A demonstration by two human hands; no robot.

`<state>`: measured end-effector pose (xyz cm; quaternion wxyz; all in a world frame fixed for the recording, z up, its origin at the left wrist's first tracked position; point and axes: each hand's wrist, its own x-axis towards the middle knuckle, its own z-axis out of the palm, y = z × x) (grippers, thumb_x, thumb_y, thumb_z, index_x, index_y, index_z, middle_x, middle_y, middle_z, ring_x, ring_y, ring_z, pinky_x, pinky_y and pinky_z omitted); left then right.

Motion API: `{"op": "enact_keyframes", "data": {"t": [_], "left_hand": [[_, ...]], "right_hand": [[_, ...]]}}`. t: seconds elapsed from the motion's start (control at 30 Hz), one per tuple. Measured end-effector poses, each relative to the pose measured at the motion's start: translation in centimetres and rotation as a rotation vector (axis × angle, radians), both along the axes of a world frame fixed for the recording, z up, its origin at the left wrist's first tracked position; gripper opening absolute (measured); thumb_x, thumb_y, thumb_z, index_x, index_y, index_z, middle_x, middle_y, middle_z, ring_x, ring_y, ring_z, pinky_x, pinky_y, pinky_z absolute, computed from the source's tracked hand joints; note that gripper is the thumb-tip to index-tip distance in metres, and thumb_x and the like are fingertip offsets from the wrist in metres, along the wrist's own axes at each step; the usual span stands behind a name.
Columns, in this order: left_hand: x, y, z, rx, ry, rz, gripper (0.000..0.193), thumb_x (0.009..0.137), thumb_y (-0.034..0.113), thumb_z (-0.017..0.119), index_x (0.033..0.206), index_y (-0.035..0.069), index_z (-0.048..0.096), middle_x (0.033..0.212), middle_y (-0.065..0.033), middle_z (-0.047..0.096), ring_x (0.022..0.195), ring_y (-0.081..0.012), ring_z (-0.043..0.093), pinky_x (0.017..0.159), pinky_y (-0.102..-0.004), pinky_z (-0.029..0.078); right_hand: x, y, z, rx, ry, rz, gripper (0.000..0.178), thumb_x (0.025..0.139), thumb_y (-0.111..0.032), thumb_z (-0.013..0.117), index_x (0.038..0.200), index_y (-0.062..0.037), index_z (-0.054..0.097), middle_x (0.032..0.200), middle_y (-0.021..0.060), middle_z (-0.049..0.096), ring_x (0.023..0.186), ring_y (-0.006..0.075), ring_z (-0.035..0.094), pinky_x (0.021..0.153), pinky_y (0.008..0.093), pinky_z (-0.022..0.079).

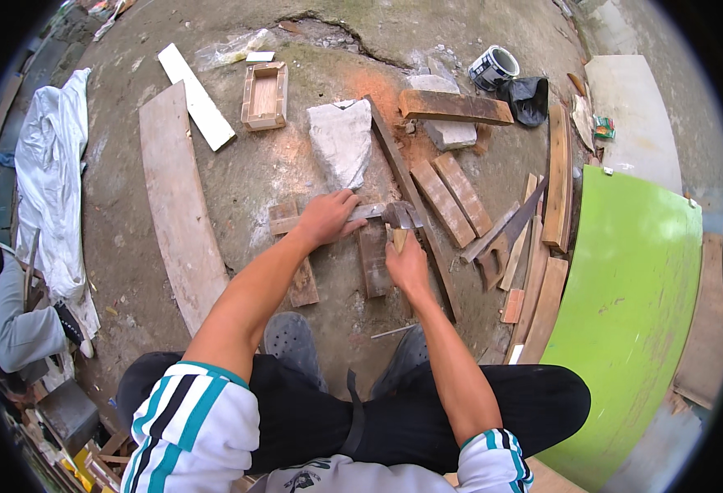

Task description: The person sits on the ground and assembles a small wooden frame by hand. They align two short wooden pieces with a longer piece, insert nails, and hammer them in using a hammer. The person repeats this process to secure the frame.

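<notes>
My right hand (pixel 408 264) is closed round the short wooden handle of a hammer (pixel 403 216). Its dark metal head lies over the right end of a narrow light wooden strip (pixel 367 211). My left hand (pixel 329 217) holds that strip down, fingers curled over it. Under the strip's right part stands a short brown wood block (pixel 374 261); at its left, another short board (pixel 303 283) runs toward my feet beneath a crosspiece (pixel 283 218). Whether nails join these pieces is too small to tell.
A white stone slab (pixel 341 144) lies just beyond my hands. To the right are a long dark plank (pixel 411 205), a handsaw (pixel 505 245) and a green board (pixel 624 320). A wooden box frame (pixel 264 96), a paint can (pixel 493 67) and a long board (pixel 177 197) surround the area. Another person (pixel 20 316) sits far left.
</notes>
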<state>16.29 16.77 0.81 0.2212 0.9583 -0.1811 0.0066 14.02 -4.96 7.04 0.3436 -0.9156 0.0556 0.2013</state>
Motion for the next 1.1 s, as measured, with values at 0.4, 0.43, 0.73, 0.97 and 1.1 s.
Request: {"op": "enact_keyframes", "data": {"t": [0.4,0.43,0.73,0.97,1.1], "left_hand": [[0.3,0.7,0.6,0.155,0.386,0.008,0.052,0.098,0.056,0.052,0.107,0.005,0.051,0.085,-0.0208,0.070,0.074,-0.0392,0.071,0.066,-0.0508,0.055],[0.1,0.9,0.6,0.152,0.388,0.013,0.050,0.098,0.054,0.054,0.107,0.005,0.051,0.085,-0.0210,0.070,0.074,-0.0394,0.070,0.066,-0.0507,0.056],[0.7,1.2,0.4,0.204,0.479,-0.001,0.024,0.095,0.020,0.054,0.111,0.003,0.053,0.088,-0.0191,0.073,0.080,-0.0386,0.073,0.074,-0.0501,0.057],[0.2,0.9,-1.2,0.184,0.367,0.056,0.019,0.094,0.019,0.054,0.107,0.005,0.053,0.082,-0.0182,0.073,0.074,-0.0370,0.073,0.064,-0.0491,0.056],[-0.1,0.5,-1.3,0.182,0.383,0.091,0.016,0.097,0.016,0.047,0.109,0.006,0.053,0.088,-0.0191,0.073,0.079,-0.0376,0.073,0.068,-0.0495,0.057]], "right_hand": [[0.7,-0.6,-0.2,-0.006,0.024,-0.069,0.031,0.093,-0.026,0.069,0.103,0.0017,0.062,0.083,0.0201,0.067,0.078,0.0325,0.068,0.073,0.0449,0.052],[1.3,0.4,1.9,-0.005,0.060,-0.083,0.035,0.092,-0.029,0.070,0.105,0.0033,0.062,0.090,0.0252,0.068,0.085,0.0389,0.068,0.078,0.0472,0.052],[2.7,3.4,8.5,0.124,-0.150,-0.072,0.040,0.097,-0.034,0.068,0.075,-0.0008,0.061,0.058,0.0018,0.049,0.058,0.0126,0.045,0.055,0.0372,0.039],[0.7,2.4,5.1,-0.034,0.095,-0.099,0.041,0.094,-0.031,0.068,0.120,0.0005,0.066,0.106,0.0278,0.070,0.104,0.0478,0.065,0.089,0.0473,0.050],[2.4,2.4,5.5,-0.025,0.031,0.001,0.042,0.094,-0.030,0.068,0.123,0.0011,0.064,0.104,0.0276,0.070,0.103,0.0466,0.066,0.088,0.0464,0.051]]}}
